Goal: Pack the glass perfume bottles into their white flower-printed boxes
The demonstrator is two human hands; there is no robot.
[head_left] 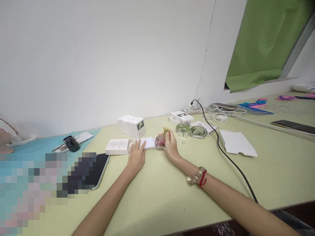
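My right hand (171, 146) is closed around a small glass perfume bottle (160, 141) with a gold top and pinkish contents. Beside it, my left hand (136, 158) lies with its fingers spread flat over a white carton (146, 143), whose right end reaches the bottle. A white box (117, 146) with printed text on its face sits just left of these fingers. To the right of my right hand are two clear glass bottles, one (182, 127) and another (199, 130), both showing green and white contents. A small pale disc (183, 142) lies in front of them.
White boxes (131, 126) stand in a row near the wall, others (181, 116) farther right. A black cable (221, 149) crosses the table at right, past an opened white carton (237, 143). At left are a phone (100, 168), a dark jar (71, 143) and part of another person (5, 139).
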